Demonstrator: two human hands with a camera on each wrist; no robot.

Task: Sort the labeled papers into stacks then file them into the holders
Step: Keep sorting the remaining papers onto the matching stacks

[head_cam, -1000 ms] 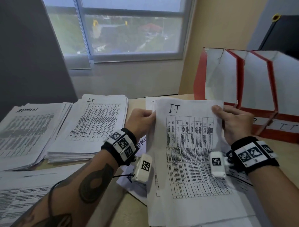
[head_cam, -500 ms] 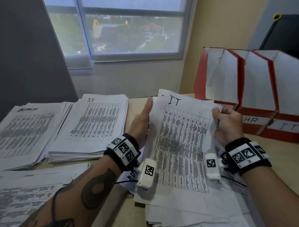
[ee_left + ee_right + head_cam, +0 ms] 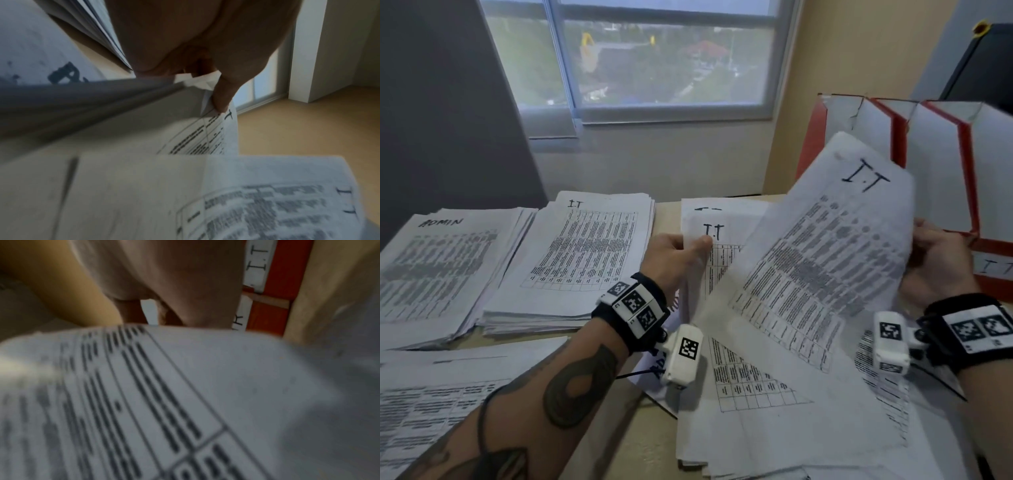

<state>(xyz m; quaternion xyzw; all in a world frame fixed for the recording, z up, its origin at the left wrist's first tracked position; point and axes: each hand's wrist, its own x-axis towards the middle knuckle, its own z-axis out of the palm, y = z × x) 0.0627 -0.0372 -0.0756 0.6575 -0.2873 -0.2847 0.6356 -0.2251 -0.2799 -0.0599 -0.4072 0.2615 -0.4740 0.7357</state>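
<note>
My right hand (image 3: 931,263) grips the right edge of a sheet labeled I.T (image 3: 822,267) and holds it raised and tilted over the unsorted pile (image 3: 750,428); the same sheet (image 3: 185,402) fills the right wrist view. My left hand (image 3: 678,253) pinches the top left corner of another I.T sheet (image 3: 717,236) on that pile, thumb (image 3: 223,95) on top. Sorted stacks lie to the left: an I.T stack (image 3: 578,260) and an ADMIN stack (image 3: 438,270). Red-and-white file holders (image 3: 941,178) stand at the right, one labeled I.T (image 3: 993,267).
A third spread of papers (image 3: 431,404) lies at the near left. The wooden table (image 3: 626,438) shows between the piles. A window (image 3: 654,58) and wall sit behind the table, with a dark panel (image 3: 448,109) at the far left.
My right hand has lifted the top I.T sheet up and to the right, uncovering another I.T sheet. My left hand moved from beside the pile to pinch that uncovered sheet's corner.
</note>
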